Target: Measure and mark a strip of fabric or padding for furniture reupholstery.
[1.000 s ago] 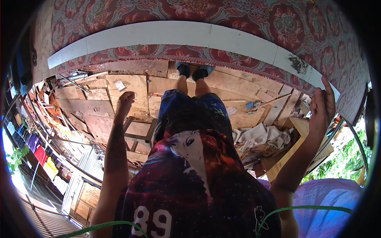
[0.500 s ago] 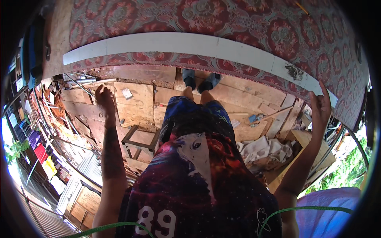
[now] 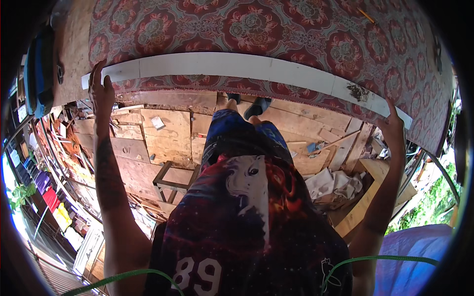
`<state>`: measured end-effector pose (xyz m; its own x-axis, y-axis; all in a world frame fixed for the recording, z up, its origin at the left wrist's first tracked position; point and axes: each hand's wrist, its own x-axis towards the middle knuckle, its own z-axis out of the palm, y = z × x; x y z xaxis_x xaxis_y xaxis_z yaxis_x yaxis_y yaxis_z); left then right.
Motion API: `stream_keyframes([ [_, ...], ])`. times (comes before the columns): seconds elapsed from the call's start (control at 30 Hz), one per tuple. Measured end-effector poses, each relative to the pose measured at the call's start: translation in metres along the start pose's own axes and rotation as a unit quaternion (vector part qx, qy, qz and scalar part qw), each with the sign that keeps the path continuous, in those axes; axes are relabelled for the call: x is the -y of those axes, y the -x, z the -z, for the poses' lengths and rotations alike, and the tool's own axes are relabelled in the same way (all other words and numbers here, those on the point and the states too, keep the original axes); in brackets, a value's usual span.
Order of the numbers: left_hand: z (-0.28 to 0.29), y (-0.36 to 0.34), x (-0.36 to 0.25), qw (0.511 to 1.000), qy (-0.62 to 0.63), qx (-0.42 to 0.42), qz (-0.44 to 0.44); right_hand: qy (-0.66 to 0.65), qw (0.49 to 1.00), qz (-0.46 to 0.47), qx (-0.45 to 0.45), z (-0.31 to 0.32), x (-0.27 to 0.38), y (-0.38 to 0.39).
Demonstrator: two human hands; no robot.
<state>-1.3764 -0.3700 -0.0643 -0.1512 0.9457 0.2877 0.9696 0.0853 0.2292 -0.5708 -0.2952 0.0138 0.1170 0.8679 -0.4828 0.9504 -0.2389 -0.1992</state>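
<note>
A long white strip (image 3: pixel 207 63), with a dark stain near its right end, lies on red and grey floral fabric (image 3: pixel 252 24) along the fabric's near edge; the fisheye bends it into an arc. My left hand (image 3: pixel 101 84) is at the strip's left end, fingers curved over it, gripping it. At the opposite end my right hand (image 3: pixel 391 118) also grips the strip, index finger reaching across it. The fabric covers a surface in front of me, and my feet in dark slippers (image 3: pixel 256 106) show below its edge.
Plywood pieces (image 3: pixel 165 133) and offcuts form the floor. A small wooden frame (image 3: pixel 173 180) stands behind my left side, crumpled pale cloth (image 3: pixel 335 185) lies at right. A yellow pencil-like item (image 3: pixel 365 15) is on the fabric. Blue-black items (image 3: pixel 39 74) sit at the left edge.
My left hand has risen from below the fabric's edge onto the strip's left end. My right hand stays at the right end with fingers slightly shifted. The view has moved a little.
</note>
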Motion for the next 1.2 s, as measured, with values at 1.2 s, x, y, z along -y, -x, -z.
stream_keyframes([
  [1.2, 0.044, -0.071, 0.026, 0.953, -0.09, 0.248, -0.15, 0.09, 0.989, 0.111, -0.043, 0.0, -0.033, -0.049],
])
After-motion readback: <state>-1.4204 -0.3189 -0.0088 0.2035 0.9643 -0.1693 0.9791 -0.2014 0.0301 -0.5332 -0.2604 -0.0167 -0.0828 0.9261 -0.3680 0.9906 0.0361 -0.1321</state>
